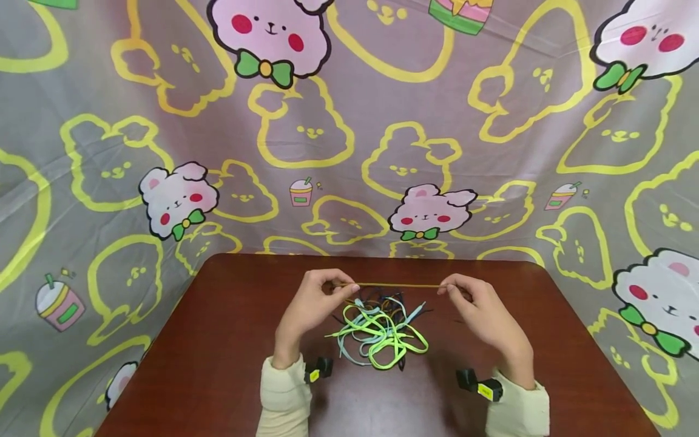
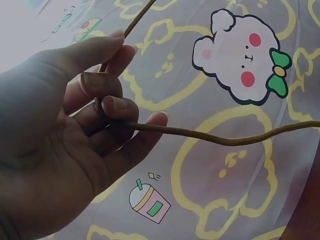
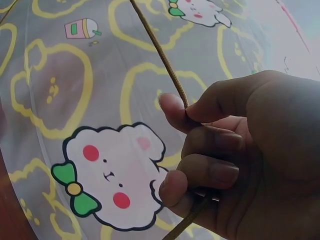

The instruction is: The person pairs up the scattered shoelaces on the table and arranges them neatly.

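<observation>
A thin brown-yellow shoelace is stretched straight and level between both hands above the table. My left hand pinches one part of it between thumb and index finger, its other fingers curled around the lace. In the left wrist view, a loose length of the shoelace trails off from the curled fingers. The right hand pinches the other side with thumb and index finger. Its remaining fingers fold inward, and another stretch of the shoelace comes out below them in the right wrist view.
Between and below the hands lies a tangled pile: a lime-green shoelace, a light-blue shoelace and several darker laces. The dark red-brown table meets a cartoon-printed fabric curtain behind and at the sides. Each wrist carries a small black camera.
</observation>
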Available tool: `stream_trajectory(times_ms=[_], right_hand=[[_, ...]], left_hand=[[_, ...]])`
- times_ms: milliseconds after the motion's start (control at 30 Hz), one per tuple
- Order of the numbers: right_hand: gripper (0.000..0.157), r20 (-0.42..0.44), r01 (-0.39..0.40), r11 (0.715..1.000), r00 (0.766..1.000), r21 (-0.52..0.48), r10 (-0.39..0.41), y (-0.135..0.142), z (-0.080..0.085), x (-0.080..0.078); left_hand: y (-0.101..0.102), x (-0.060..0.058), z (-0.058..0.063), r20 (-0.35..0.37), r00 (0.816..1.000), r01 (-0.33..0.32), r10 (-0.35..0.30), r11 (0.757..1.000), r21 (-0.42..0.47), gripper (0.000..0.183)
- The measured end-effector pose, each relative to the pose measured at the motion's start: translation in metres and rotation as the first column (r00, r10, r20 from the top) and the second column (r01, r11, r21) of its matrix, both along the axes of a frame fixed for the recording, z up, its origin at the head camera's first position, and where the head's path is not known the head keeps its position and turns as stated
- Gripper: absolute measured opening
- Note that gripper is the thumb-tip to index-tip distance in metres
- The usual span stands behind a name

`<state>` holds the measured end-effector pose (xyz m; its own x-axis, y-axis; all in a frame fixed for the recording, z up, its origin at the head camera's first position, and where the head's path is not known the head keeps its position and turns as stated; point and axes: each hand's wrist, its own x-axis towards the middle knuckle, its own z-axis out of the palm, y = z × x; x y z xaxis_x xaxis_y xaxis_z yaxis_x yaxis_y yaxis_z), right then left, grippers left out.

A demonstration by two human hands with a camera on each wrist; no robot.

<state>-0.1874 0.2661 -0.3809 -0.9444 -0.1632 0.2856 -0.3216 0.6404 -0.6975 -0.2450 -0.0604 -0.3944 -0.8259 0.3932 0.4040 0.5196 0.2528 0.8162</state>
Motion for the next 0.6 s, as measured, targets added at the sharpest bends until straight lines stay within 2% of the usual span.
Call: stream_trajectory(times_ms=[300, 433, 600], right_hand=[[0.017, -0.082, 0.046, 0.999, 0.995, -0.02, -0.048, 0.011, 0.0, 0.004], [0.017, -0.146, 0.083, 0.996, 0.985, -0.028, -0.086, 0.015, 0.0, 0.006], [0.014, -0.218, 0.13, 0.99, 0.966, -0.056, -0.139, 0.021, -0.002, 0.006]], left_hand=[[-0.008, 0.006, 0.004, -0.026, 0.999, -0.032, 0.033, 0.999, 0.037, 0.004], [-0.013, 0.01, 0.006, -0.042, 0.998, -0.037, 0.038, 0.999, 0.032, 0.006], [-0.02, 0.009, 0.002, -0.071, 0.994, -0.078, 0.081, 0.996, 0.051, 0.004]])
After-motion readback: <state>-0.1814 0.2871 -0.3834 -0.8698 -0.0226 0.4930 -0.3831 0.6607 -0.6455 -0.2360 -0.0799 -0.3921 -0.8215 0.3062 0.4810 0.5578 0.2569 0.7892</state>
